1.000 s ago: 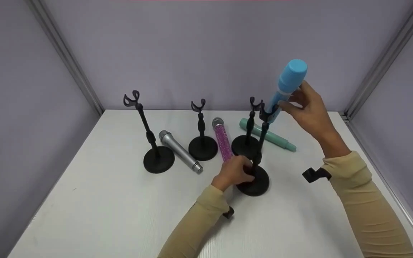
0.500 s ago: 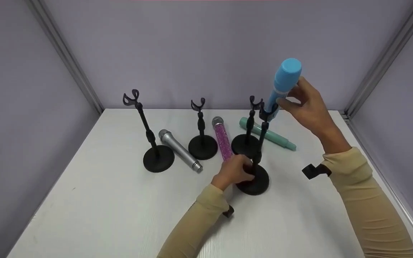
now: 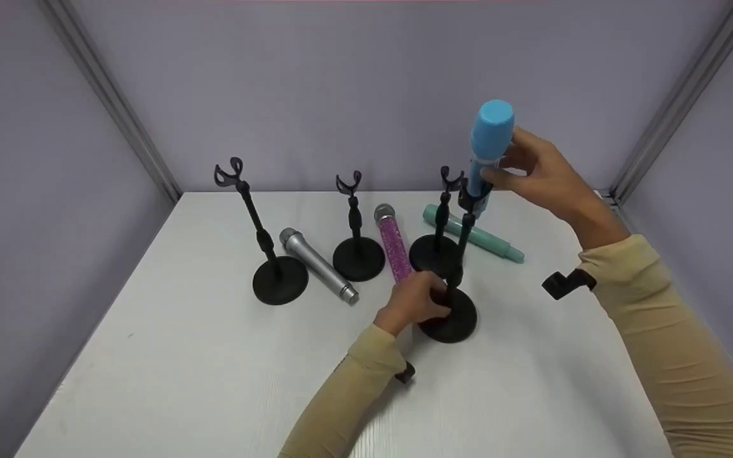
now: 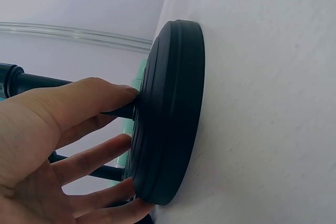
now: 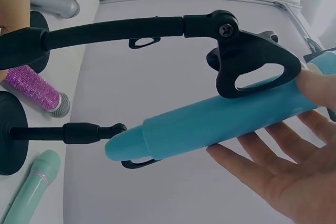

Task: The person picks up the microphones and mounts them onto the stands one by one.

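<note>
My right hand (image 3: 544,175) grips a light blue microphone (image 3: 492,130) around its upper handle, head up and tilted. In the right wrist view, the microphone's body lies against the black clip (image 5: 231,64) of the nearest stand, its narrow tail extending past the clip. My left hand (image 3: 412,300) holds that microphone stand (image 3: 459,324) low on its pole, thumb beside the pole. Its round base (image 4: 176,114) stands on the table in the left wrist view, with fingertips right at its top face.
Three more black stands, a left one (image 3: 280,281), a middle one (image 3: 359,259) and a right one (image 3: 431,253), stand on the white table (image 3: 201,381). Between them lie silver (image 3: 319,264) and glittery pink (image 3: 394,245) microphones. A green microphone (image 3: 487,242) lies behind the right stands.
My right hand has moved left with the blue microphone, bringing it to the nearest stand's clip and more upright. My left hand stays on the stand.
</note>
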{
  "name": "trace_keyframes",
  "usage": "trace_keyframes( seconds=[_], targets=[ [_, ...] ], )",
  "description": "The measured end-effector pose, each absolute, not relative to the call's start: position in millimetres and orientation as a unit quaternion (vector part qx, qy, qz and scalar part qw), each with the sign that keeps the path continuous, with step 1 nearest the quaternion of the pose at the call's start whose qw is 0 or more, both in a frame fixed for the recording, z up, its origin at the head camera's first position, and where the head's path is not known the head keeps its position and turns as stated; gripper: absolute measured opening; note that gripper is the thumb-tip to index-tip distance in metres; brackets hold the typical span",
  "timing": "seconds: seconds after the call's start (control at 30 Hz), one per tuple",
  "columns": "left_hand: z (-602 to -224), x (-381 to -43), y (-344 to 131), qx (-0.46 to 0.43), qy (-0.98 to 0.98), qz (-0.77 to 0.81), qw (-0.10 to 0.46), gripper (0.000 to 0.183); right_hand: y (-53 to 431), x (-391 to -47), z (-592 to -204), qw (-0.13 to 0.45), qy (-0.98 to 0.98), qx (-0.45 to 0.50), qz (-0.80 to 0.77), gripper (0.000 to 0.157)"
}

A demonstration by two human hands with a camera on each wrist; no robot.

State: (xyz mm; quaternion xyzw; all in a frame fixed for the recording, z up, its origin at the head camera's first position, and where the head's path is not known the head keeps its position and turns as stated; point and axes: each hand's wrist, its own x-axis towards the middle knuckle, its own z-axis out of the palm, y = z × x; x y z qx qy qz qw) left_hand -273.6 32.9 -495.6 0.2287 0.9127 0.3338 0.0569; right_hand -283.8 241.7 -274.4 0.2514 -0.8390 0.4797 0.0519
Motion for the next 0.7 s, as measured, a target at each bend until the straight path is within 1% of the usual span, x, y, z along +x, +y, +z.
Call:
trace_keyframes(
  seconds=[0.13,0.23,0.47,0.7],
  targets=[
    [-497.0,-273.7,32.7,0.228,0.913,0.335,0.060,0.025,243.4,-285.5,-271.8,0.022,-0.835,0.266,0.481,0.063],
    [-497.6,-273.9,32.9,0.231,0.912,0.333,0.056,0.024,244.1,-286.2,-270.0,0.010,-0.836,0.276,0.474,0.064],
    [-498.5,-273.8,33.1,0.234,0.911,0.335,0.049,0.023,243.6,-283.0,-268.6,0.013,-0.860,0.259,0.440,0.063],
    [-500.6,-273.7,32.3,0.236,0.912,0.334,0.041,0.023,238.3,-279.7,-270.7,0.002,-0.884,0.235,0.403,0.078]
  ],
)
